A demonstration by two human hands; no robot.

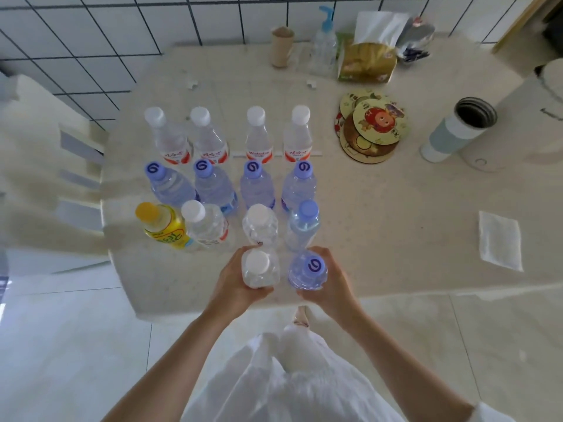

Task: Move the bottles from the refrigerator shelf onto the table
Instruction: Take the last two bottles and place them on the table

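While both arms reach forward over the near edge of the table (396, 239), each hand is wrapped around one upright bottle. In the left hand (234, 284) is a clear bottle with a white cap (260, 269); in the right hand (330, 281) is a bluish bottle with a purple cap (307, 271) — the two stand side by side, close to each other. Just behind them, three rows of bottles (231, 181) stand on the table, among them one yellow bottle (161, 225) at the left. Round coasters (370, 129) lie further right.
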